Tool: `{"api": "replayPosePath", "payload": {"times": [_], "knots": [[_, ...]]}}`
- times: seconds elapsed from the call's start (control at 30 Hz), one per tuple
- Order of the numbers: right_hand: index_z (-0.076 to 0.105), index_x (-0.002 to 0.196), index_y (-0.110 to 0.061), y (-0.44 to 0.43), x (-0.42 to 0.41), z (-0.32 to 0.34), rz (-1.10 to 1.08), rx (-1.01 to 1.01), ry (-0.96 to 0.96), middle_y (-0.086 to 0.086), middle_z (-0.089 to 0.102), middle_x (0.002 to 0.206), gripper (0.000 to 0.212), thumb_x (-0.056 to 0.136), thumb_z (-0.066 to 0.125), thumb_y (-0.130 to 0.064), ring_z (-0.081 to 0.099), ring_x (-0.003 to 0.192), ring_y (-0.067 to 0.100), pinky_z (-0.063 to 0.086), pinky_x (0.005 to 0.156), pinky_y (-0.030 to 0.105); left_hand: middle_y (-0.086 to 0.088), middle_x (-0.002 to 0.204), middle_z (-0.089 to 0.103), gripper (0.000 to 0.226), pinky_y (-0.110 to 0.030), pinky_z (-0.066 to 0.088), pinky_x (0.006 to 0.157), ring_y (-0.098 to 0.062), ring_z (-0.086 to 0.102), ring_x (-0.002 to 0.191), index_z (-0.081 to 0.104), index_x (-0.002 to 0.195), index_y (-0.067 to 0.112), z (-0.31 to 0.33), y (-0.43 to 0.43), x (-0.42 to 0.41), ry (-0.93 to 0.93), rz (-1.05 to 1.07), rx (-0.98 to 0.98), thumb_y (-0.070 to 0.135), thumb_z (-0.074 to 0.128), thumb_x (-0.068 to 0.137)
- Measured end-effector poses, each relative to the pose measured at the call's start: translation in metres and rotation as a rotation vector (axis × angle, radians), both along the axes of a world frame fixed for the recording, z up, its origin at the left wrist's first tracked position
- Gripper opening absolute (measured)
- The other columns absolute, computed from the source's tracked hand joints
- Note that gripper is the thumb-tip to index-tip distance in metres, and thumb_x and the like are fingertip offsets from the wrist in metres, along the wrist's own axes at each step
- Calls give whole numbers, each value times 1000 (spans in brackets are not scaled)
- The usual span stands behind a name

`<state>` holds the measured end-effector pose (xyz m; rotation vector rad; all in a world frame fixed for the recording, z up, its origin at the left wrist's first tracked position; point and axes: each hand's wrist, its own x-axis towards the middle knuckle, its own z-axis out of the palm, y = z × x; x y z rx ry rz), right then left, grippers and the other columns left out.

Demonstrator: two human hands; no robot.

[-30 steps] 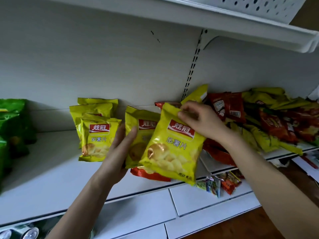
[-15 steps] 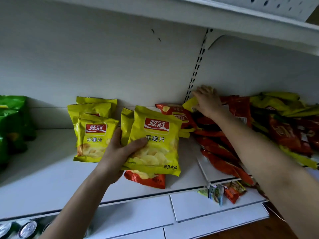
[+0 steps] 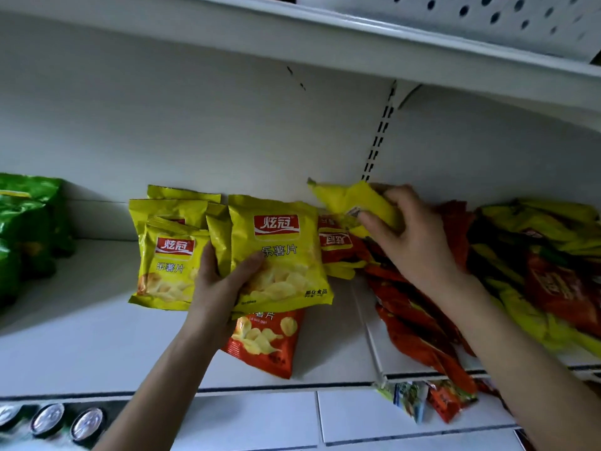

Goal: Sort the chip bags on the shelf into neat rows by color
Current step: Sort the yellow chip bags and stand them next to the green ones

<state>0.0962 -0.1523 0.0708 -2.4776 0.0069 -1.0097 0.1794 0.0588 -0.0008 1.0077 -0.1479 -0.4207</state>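
Note:
My left hand (image 3: pixel 221 281) grips the lower left corner of an upright yellow chip bag (image 3: pixel 283 255), thumb across its front. Another yellow bag stands right behind it. To its left stand a few more yellow bags (image 3: pixel 169 258) in a row. Beneath lies a red chip bag (image 3: pixel 266 343) flat on the white shelf (image 3: pixel 81 346). My right hand (image 3: pixel 413 242) grips a crumpled yellow bag (image 3: pixel 351 200), lifted near the back wall above a red bag (image 3: pixel 338 242).
A mixed heap of red and yellow bags (image 3: pixel 536 265) covers the right shelf section. Green bags (image 3: pixel 26 229) stand at far left. Can tops (image 3: pixel 48 421) show on the lower level. Small snack packets (image 3: pixel 422 398) hang below the shelf edge. An upper shelf (image 3: pixel 422 50) overhangs.
My left hand has stood the yellow bag upright beside the row. My right hand let that bag go, reached to the back of the pile and picked up another yellow bag.

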Motion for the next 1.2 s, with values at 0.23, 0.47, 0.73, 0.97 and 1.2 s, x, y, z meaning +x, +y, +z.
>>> {"api": "replayPosePath", "payload": {"times": [0.23, 0.47, 0.73, 0.97, 1.2], "knots": [[45, 99, -24, 39, -20, -64, 254, -476, 189, 7, 51, 136, 21, 94, 36, -42, 35, 131, 31, 34, 101, 60, -2, 102, 69, 40, -32, 58, 58, -20, 71, 85, 52, 108, 29, 0, -5, -16, 6, 85, -8, 21, 66, 71], [51, 93, -28, 49, -18, -57, 512, -35, 267, -8, 54, 130, 21, 94, 36, -43, 32, 134, 8, 18, 112, 33, -13, 105, 67, 68, -32, 57, 57, -23, 70, 84, 44, 120, 14, -9, -3, -33, -1, 187, 26, 13, 77, 61], [49, 115, -29, 44, 7, -52, 329, 593, 434, -11, 58, 115, 56, 65, 69, -46, 57, 106, -1, 46, 87, 18, -4, 109, 63, 62, -30, 57, 59, -18, 69, 88, 46, 113, 28, -19, 21, -39, -61, 326, 61, 2, 71, 62], [43, 120, -39, 65, 23, -67, 517, 755, 458, 4, 57, 127, 74, 56, 80, -37, 59, 111, 18, 51, 88, 37, 1, 107, 64, 73, -23, 55, 62, -11, 69, 86, 46, 115, 31, -39, 71, -37, -101, 352, 204, 19, 82, 53], [36, 134, -8, 108, 71, -91, 124, 800, 98, 11, 56, 126, 80, 70, 79, -27, 59, 109, 12, 49, 94, 33, -11, 113, 64, 71, -32, 60, 68, -23, 68, 90, 46, 116, 25, -66, 167, -16, -13, 510, 237, 21, 87, 58]]}}
